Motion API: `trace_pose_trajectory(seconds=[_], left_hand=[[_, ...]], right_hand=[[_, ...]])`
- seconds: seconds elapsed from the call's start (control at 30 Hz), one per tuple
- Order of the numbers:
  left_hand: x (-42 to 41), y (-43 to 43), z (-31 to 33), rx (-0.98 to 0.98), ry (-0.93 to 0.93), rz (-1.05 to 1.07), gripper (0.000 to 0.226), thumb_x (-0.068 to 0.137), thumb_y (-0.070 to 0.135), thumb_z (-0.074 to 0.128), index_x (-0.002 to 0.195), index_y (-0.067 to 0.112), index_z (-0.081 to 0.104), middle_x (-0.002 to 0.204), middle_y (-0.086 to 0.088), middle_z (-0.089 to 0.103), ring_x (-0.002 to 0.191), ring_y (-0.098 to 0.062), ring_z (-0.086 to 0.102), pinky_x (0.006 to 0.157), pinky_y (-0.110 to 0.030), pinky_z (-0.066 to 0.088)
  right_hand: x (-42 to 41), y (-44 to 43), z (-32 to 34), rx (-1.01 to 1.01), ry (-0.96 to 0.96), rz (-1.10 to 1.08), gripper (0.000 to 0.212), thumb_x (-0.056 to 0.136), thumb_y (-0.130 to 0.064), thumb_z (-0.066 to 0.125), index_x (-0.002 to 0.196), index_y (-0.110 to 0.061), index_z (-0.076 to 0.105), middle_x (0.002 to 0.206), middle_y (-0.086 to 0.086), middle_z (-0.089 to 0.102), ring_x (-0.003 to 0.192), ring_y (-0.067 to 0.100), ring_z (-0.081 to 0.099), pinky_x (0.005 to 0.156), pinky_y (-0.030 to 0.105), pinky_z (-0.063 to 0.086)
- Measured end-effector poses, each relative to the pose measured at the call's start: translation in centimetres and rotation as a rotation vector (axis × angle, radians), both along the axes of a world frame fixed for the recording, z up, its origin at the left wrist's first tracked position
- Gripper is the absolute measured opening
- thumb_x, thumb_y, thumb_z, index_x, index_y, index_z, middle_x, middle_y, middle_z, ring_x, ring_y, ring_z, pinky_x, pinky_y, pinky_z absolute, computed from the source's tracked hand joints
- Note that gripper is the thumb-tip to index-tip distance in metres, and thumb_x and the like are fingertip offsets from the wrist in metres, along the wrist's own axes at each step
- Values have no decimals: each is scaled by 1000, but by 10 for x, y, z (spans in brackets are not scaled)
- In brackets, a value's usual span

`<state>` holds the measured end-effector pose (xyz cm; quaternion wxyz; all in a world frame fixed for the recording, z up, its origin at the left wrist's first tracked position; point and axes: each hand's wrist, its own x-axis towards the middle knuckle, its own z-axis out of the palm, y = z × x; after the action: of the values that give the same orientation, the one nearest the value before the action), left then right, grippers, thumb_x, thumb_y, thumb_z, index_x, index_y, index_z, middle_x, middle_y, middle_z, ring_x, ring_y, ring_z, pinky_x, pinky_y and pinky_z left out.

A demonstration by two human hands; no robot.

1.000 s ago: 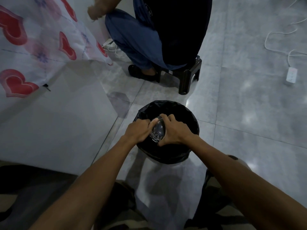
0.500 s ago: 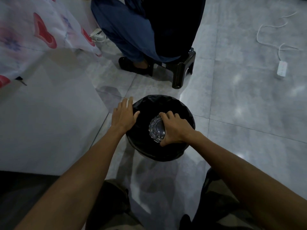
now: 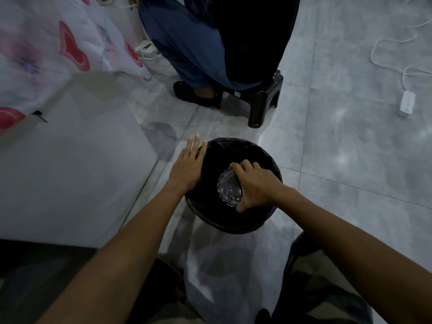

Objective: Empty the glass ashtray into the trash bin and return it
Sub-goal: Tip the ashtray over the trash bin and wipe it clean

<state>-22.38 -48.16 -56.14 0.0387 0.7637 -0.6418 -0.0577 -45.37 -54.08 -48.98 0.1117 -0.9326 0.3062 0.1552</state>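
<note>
A round trash bin lined with a black bag stands on the grey tiled floor. My right hand grips the cut-glass ashtray over the bin's mouth, turned on its side with its hollow facing left. My left hand lies flat with fingers spread on the bin's left rim, apart from the ashtray. The inside of the bin is too dark to see into.
A white table edge with a heart-print cloth is at the left. A person sits on a dark stool just behind the bin. A white power strip and cord lie on the floor at right.
My left hand let go of the ashtray and moved left to the bin's rim. My right hand alone now holds the ashtray over the bin.
</note>
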Motion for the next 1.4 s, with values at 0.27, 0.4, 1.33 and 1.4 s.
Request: trace_pose_trajectory(seconds=[0.27, 0.4, 1.33, 1.4], left_hand=[[0, -5, -8, -7, 31, -1, 75, 107, 8, 45, 165, 7, -1, 171, -23, -11, 159, -40, -8, 129, -47, 14], [3, -7, -9, 23, 83, -10, 82, 102, -4, 46, 165, 9, -5, 171, -21, -16, 159, -38, -11, 125, -42, 24], [-8, 2, -12, 21, 175, -1, 80, 104, -6, 45, 166, 14, 0, 174, -13, -10, 160, -29, -11, 116, -47, 41], [-9, 1, -11, 30, 162, -4, 84, 101, -11, 45, 166, 14, -2, 173, -13, -12, 160, -29, -12, 116, -44, 39]], right_hand=[[25, 14, 11, 63, -72, -41, 129, 63, -61, 89, 162, -18, 18, 154, 13, 34, 137, 39, 42, 103, 51, 49], [41, 33, 7, 21, -34, 270, 130, 61, -60, 91, 162, -20, 20, 151, 10, 39, 128, 34, 47, 100, 47, 51], [22, 7, 22, 9, 22, 147, 132, 62, -58, 91, 164, -20, 16, 157, 13, 32, 138, 39, 41, 105, 52, 50], [23, 28, 14, 102, 95, 302, 127, 62, -57, 92, 162, -24, 20, 153, 9, 35, 134, 35, 43, 102, 52, 52]])
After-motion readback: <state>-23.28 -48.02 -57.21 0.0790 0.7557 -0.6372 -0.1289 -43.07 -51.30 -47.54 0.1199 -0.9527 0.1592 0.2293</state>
